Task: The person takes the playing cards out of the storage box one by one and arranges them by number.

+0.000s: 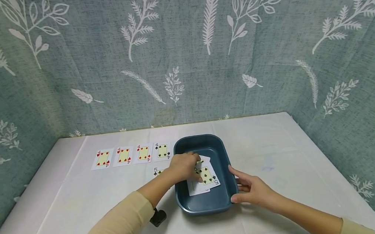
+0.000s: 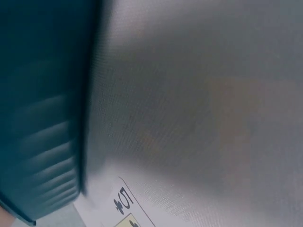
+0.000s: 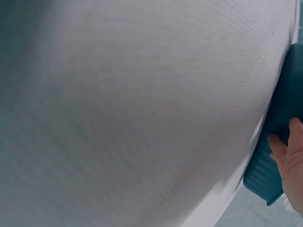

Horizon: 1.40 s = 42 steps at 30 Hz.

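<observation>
A dark blue plastic tray [image 1: 222, 158] stands on the white cloth, its ribbed outer wall [image 2: 47, 156] close up in the left wrist view. Inside lie several overlapping playing cards, the five of spades [image 1: 207, 176] face up on top. My left hand [image 1: 185, 166] reaches over the tray's left rim onto these cards, thumb and forefinger spread apart; its other fingertips are hidden. On the tray's right side rests my right hand [image 1: 255, 191], fingertips touching the outer wall. The right wrist view shows the right hand [image 3: 291, 163] against that wall.
Left of the tray, a row of face-up fours [image 1: 124, 156] lies on the cloth. A five of clubs [image 1: 158, 171] sits below the row, partly covered by my left arm. A small black object [image 1: 158, 218] is by the left sleeve. Patterned curtains [image 1: 185, 95] enclose the table.
</observation>
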Available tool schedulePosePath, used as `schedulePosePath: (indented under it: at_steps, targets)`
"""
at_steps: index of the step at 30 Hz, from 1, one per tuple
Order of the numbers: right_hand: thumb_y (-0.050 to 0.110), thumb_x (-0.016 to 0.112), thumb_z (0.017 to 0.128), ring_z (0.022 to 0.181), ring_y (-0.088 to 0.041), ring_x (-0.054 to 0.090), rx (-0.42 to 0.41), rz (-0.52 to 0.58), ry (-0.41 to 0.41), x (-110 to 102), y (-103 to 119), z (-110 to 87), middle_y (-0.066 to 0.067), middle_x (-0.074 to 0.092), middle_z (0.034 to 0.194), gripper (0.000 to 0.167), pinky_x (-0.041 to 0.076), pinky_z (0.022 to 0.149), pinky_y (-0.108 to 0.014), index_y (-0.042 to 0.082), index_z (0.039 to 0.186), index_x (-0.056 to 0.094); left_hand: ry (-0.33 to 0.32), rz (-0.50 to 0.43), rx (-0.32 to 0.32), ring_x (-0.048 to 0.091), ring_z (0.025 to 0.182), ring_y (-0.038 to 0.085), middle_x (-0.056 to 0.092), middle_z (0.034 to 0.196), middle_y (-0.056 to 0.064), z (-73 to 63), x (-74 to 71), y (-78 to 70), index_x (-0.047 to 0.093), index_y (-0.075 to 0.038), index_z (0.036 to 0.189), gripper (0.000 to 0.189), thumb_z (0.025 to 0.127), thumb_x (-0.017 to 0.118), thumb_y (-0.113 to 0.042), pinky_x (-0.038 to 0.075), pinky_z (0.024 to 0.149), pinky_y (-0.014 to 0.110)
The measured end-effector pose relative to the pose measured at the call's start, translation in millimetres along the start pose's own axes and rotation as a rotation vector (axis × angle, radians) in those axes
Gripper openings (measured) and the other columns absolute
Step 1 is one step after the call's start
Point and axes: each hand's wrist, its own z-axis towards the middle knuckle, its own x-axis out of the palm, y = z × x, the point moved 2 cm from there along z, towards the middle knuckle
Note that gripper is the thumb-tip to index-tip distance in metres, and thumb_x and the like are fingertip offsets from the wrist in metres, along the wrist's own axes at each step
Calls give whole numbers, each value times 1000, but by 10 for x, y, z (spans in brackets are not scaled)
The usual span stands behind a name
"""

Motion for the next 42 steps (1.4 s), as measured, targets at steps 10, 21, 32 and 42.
schedulePosePath:
  at_steps: [10, 21, 32, 42]
  targets:
    - [16, 76, 80, 117, -43, 53, 7, -19, -4, -7, 10, -6, -37, 42, 135, 90, 52, 85, -30, 3, 150, 21, 15, -13, -20, 50, 71, 12, 59, 86, -3, 8, -9, -17, 65, -17, 103, 55, 62, 85, -46, 35, 57, 25]
    - [16, 74, 81, 118, -43, 52, 1, -20, 20, 2, 34, -16, -36, 39, 137, 90, 52, 85, -30, 2, 150, 18, -118, -174, 5, 51, 64, 9, 61, 78, -5, -25, -5, 0, 60, -15, 94, 44, 64, 87, -32, 35, 54, 25]
    - [17, 73, 82, 117, -44, 53, -11, -39, 22, 6, 11, -8, -38, 41, 135, 89, 52, 86, -30, 1, 150, 18, -159, -326, 31, 52, 65, 10, 60, 85, -3, -56, -28, 20, 54, -13, 107, 46, 74, 80, -31, 40, 55, 24]
    - [18, 73, 83, 116, -40, 55, 3, -70, 8, 8, 23, -7, -35, 43, 135, 87, 52, 86, -30, 3, 150, 19, -150, -616, 240, 62, 93, 15, 61, 116, 9, -97, -33, 98, 42, -10, 127, 41, 91, 63, -11, 52, 75, 28]
